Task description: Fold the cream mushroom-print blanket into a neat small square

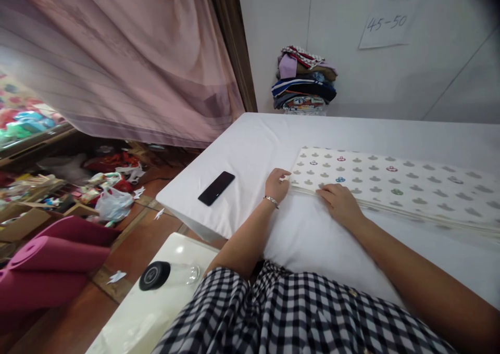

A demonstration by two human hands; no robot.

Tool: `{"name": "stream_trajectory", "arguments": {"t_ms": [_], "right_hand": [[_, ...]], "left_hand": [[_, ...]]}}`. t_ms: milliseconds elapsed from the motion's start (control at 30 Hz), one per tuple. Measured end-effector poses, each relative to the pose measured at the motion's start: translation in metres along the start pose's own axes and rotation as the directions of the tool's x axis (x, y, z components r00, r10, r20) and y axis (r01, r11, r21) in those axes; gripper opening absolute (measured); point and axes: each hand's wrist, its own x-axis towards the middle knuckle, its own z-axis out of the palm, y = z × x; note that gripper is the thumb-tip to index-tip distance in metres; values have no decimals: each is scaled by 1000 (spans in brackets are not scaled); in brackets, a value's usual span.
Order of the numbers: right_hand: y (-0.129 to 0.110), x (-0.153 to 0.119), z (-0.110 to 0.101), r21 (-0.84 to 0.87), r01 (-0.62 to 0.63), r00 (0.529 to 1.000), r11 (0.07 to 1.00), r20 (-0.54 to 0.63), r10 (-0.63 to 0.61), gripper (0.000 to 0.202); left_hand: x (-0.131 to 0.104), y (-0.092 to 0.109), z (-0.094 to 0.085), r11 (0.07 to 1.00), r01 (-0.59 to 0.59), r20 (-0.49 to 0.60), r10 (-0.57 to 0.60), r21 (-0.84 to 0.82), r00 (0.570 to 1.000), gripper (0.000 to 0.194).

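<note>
A long folded cloth (375, 179), cream with grey motifs and a few coloured ones, lies flat on the white-covered table (269, 140). My left hand (278, 184), with a bracelet at the wrist, is closed at the cloth's left end, fingers bent against its edge. Some way to the right, my right hand (339, 202) has its fingers curled over the near edge, the thumb side toward the left hand. Several layers show along that near edge. The undersides of both hands are hidden.
A black phone (216, 188) lies left of my hands. Folded clothes (304, 80) are stacked by the wall. Below left stands a white surface (128, 317) with a black-lidded clear bottle (155, 276). Pink rolled mats (58, 255) and bags are on the floor; a pink curtain (156, 52) hangs behind.
</note>
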Motion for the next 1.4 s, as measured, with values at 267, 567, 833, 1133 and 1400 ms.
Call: {"name": "stream_trajectory", "arguments": {"t_ms": [267,567,833,1133,1400], "right_hand": [[-2,-1,-2,-28,-3,999,1000,45,4,33],[9,-19,-31,115,-3,995,993,101,-9,35],[90,-115,-86,-84,-165,986,983,16,167,34],[109,-155,-106,-164,-275,960,947,-95,262,31],[99,-137,-99,-175,-272,961,946,-95,259,29]], "left_hand": [[-5,8,19,916,-331,283,264,224,922,19],[-2,5,15,935,-304,233,259,183,937,16],[-1,9,15,932,-280,239,225,230,945,20],[4,43,15,871,-384,359,268,307,894,15],[1,88,77,738,-666,533,522,109,666,15]]}}
